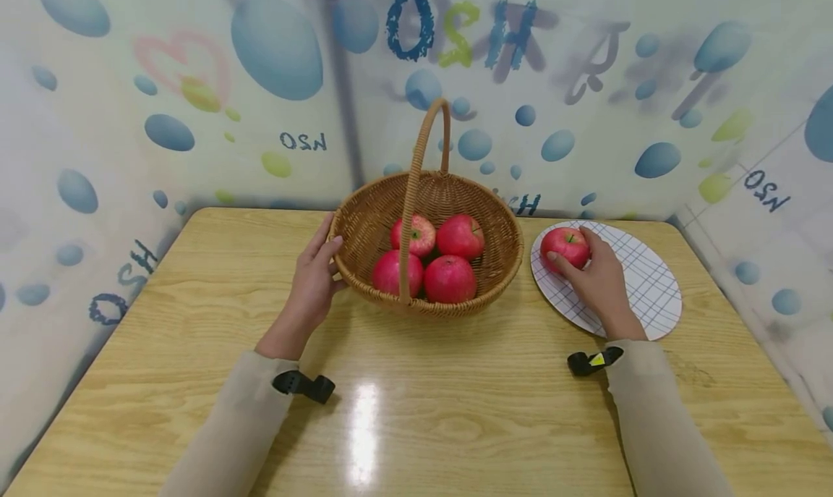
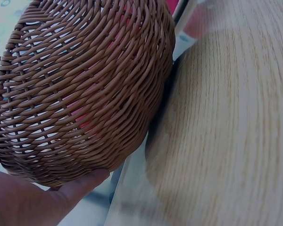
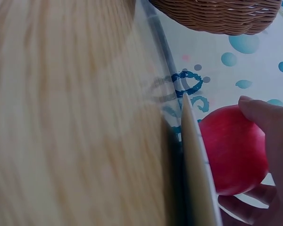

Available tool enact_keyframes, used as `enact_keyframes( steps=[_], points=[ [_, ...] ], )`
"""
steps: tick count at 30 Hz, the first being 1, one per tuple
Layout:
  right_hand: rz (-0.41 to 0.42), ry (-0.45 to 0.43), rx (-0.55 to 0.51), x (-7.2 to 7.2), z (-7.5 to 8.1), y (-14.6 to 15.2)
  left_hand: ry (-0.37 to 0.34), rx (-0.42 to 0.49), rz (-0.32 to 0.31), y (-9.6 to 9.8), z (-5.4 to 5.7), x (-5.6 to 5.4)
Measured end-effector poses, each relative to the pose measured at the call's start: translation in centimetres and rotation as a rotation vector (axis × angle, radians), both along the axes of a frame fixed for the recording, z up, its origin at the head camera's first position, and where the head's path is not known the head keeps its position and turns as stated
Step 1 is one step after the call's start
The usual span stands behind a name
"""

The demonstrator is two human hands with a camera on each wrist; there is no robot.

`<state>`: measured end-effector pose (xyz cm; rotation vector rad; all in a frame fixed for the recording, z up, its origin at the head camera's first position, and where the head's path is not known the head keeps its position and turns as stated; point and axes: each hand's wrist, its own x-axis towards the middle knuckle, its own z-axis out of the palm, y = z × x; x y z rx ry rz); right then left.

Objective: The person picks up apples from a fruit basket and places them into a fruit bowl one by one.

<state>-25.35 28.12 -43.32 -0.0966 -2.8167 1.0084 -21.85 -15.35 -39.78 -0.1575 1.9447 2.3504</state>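
A brown wicker basket (image 1: 364,269) with a tall arched handle (image 1: 416,171) stands at the back middle of the table. Several red apples (image 1: 450,278) lie inside it. My left hand (image 1: 314,276) grips the basket's left side, thumb at the rim; in the left wrist view, fingers (image 2: 82,186) lie against the weave. To the right, a white plate (image 1: 651,287) with a dark grid pattern holds one more red apple (image 1: 561,247). My right hand (image 1: 601,276) holds this apple between thumb and fingers. In the right wrist view the apple (image 3: 233,150) sits at the plate's edge (image 3: 195,150).
The light wood table (image 1: 455,403) meets a wall (image 1: 215,121) printed with blue drops and lettering behind it. The basket's right rim stands close to the plate's left edge. Dark wrist cameras (image 1: 306,385) are strapped over both sleeves.
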Motion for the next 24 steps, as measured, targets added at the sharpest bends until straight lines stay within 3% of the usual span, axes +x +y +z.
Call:
enact_keyframes(
  steps=[6, 12, 24],
  points=[
    [-0.005, 0.0, 0.029, 0.1, 0.5, 0.1, -0.002, -0.007, -0.003, 0.0, 0.1, 0.0],
    [-0.013, 0.063, 0.022, 0.5, 2.0, -0.1, -0.001, -0.016, -0.002, -0.1, 0.2, 0.1],
    [0.079, 0.203, -0.029, 1.8, 5.2, -2.5, -0.008, 0.009, -0.001, -0.2, 0.1, 0.1]
  ],
)
